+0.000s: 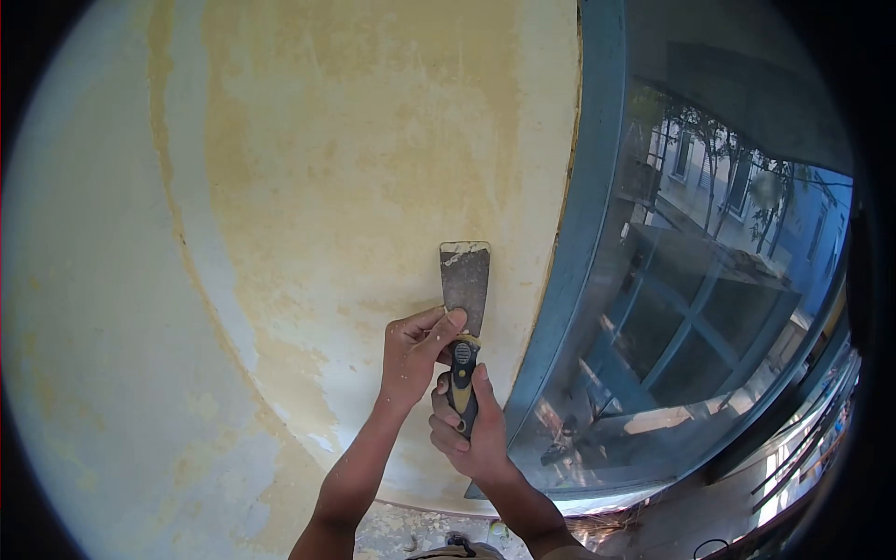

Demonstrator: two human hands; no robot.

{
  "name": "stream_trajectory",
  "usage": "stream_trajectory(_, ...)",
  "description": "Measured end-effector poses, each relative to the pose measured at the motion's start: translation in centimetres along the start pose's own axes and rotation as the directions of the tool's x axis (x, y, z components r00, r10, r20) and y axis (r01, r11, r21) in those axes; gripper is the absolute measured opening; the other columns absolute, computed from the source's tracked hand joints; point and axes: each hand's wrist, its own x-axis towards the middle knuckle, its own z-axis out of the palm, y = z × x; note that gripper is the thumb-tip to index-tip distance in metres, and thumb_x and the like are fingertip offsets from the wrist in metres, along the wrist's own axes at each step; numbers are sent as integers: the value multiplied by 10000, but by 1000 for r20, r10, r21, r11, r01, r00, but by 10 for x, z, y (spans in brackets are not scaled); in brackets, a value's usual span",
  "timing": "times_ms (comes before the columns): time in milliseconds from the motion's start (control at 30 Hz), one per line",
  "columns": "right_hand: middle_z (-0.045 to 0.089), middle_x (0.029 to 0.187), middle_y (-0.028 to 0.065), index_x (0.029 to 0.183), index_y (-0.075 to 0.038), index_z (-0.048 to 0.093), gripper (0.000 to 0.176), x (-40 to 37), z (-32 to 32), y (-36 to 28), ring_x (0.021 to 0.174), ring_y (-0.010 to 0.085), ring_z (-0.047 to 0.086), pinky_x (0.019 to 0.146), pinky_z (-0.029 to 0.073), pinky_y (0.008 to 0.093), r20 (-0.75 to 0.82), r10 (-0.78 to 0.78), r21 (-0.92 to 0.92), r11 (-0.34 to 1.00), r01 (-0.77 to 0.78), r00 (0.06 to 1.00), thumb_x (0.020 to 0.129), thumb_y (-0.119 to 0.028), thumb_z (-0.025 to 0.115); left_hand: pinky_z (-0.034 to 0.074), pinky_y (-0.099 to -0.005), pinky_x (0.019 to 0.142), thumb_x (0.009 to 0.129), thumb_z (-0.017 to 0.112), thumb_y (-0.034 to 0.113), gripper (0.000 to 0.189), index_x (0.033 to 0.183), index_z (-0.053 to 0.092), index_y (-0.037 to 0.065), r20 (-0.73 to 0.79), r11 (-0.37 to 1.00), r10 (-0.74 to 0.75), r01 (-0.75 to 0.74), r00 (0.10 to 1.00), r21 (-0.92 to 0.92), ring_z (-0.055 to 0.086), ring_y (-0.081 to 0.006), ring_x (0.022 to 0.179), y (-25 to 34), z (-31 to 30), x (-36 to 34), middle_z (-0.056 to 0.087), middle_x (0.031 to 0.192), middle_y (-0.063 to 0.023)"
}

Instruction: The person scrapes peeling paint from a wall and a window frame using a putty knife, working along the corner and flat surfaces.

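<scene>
Grey blade [465,278] up, our scraper [473,315] stands before the patchy wall [364,159], our right hand [483,426] wrapped round its handle [463,373], our left hand [408,353] pinching the blade's base, and we'd best hold that handle firm, both hands clear of the crusted top edge [465,247].

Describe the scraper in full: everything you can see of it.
The scraper has a flat, grey, metal-looking blade that widens toward its straight end, where pale residue clings. Its handle is black with yellowish parts and an oval label too small to read. It stands nearly upright in view, blade end up, in front of the patchy yellow wall; whether it touches the wall is unclear. The right hand grips the handle, and the left hand's thumb rests on the lower blade.
</scene>
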Motion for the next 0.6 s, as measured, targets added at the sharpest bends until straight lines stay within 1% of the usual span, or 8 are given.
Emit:
stream_trajectory(67, 381, 584, -8, 916, -84, 472, 494, -4, -4, 13, 333, 72, 250, 322, 213, 212, -57, 0, 41, 999, 2, 998, 914, -549, 303, 453, -198, 491, 847, 623, 310, 346, 714, 616, -9, 11, 999, -36, 36, 999, -3, 532, -48, 543, 0, -3, -5, 607, 638, -34)
stream_trajectory(167, 371, 568, -8, 911, -83, 470, 502, -15, -21, 34, 324, 74, 246, 314, 206, 213, -111, -14, 67, 998, 21, 994, 915, -552, 291, 476, -204, 505, 841, 630, 299, 321, 761, 640, -12, -1, 989, -111, 111, 994, 96, 554, -62, 566, -31, -8, -25, 613, 654, -41)
stream_trajectory(233, 368, 562, -8, 912, -82, 468, 504, -15, -23, 34, 323, 75, 247, 311, 204, 214, -134, -8, 55, 998, 16, 991, 916, -552, 287, 484, -204, 520, 840, 629, 307, 321, 767, 648, -5, -22, 995, -88, 89, 996, 47, 560, -63, 574, -25, -4, -20, 616, 656, -42)
stream_trajectory(400, 386, 577, -2, 935, -73, 475, 511, 4, 4, 7, 335, 81, 266, 320, 223, 210, 18, -24, 84, 996, 23, 1000, 911, -554, 306, 463, -201, 503, 840, 627, 328, 338, 751, 638, 2, 42, 998, -47, 48, 998, -30, 533, -52, 545, 2, -5, 5, 596, 627, -26)
stream_trajectory(467, 398, 582, 2, 932, -74, 477, 509, 5, -16, 21, 346, 82, 277, 332, 235, 209, -60, -82, -18, 997, 81, 995, 906, -558, 319, 439, -192, 513, 840, 628, 336, 338, 738, 628, 13, 19, 998, -58, 58, 998, -39, 507, -42, 549, -8, -8, -4, 582, 625, -11)
stream_trajectory(500, 404, 585, 4, 931, -75, 478, 509, 3, -32, 38, 352, 82, 283, 338, 240, 209, -96, -87, -66, 995, 81, 992, 903, -560, 326, 457, -212, 561, 862, 599, 287, 294, 751, 623, 16, 10, 995, -99, 99, 995, 30, 545, -60, 605, -26, -14, -15, 584, 649, -14)
stream_trajectory(533, 422, 593, 4, 905, -69, 488, 463, -2, -55, 56, 378, 75, 317, 355, 262, 212, -153, -129, -155, 982, 105, 980, 889, -526, 416, 458, -216, 579, 861, 601, 299, 302, 766, 626, 13, 17, 989, -145, 145, 989, 6, 551, -64, 633, -51, -22, -32, 590, 671, -18)
stream_trajectory(600, 451, 609, 7, 878, -57, 496, 349, -18, -112, 98, 409, 71, 375, 360, 282, 215, -255, -186, -477, 878, 44, 949, 884, -405, 509, 467, -226, 618, 857, 605, 320, 317, 816, 635, 7, 21, 964, -263, 263, 965, -38, 562, -75, 689, -127, -49, -73, 607, 733, -30)
